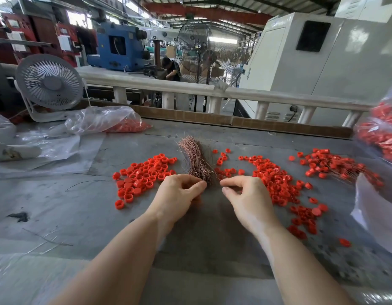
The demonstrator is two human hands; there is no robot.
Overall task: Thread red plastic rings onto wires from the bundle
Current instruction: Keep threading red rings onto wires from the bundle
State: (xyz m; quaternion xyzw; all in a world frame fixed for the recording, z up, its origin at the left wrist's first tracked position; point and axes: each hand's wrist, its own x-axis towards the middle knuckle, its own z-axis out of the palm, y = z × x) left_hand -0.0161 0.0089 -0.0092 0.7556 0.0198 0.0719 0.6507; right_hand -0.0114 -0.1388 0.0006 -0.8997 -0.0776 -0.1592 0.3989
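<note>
Grey worktable (102, 216), worn surface, raised board along the far edge. Bundle of copper-coloured wires (196, 159), centre of table, fanned at the far end, near end meeting both hands. Left hand (179, 194): fingers curled, thumb and forefinger pinched together at the bundle's near end; what lies between them is too small to tell. Right hand (241, 194): forefinger and thumb curled towards each other just right of the bundle, a thin wire (219, 178) at the fingertip; whether it is gripped cannot be told. Loose red plastic rings (142, 175), heap left of the bundle. Second, larger scatter of rings (276, 179) right of it. Rings with wires attached (335, 166), far right. Clear plastic bag of rings (116, 122), rear left. White desk fan (50, 84), rear left.
</note>
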